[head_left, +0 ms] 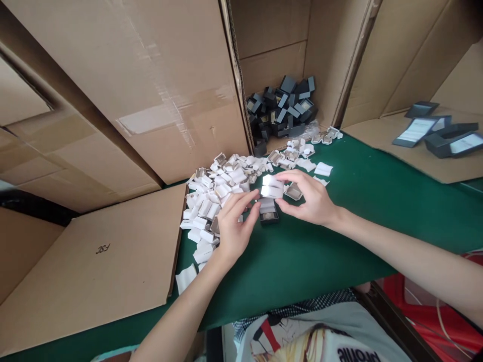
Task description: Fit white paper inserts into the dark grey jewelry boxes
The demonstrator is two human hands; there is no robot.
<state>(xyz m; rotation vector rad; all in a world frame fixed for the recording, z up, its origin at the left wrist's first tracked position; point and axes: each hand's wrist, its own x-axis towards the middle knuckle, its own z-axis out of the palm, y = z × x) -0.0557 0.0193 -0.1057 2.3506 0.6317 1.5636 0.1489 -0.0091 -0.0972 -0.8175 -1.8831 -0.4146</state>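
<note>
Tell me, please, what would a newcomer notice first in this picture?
The eye would probably fall first on the heap of white pieces spread over the green table, beside the left hand. At the centre, the right hand holds a small white piece near an open dark box. Behind, more dark boxes lie piled between cardboard walls.

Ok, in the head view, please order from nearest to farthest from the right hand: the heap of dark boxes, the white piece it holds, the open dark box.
1. White piece: in the right hand.
2. Open dark box: on the green table, to its left.
3. Heap of dark boxes: farther back.
</note>
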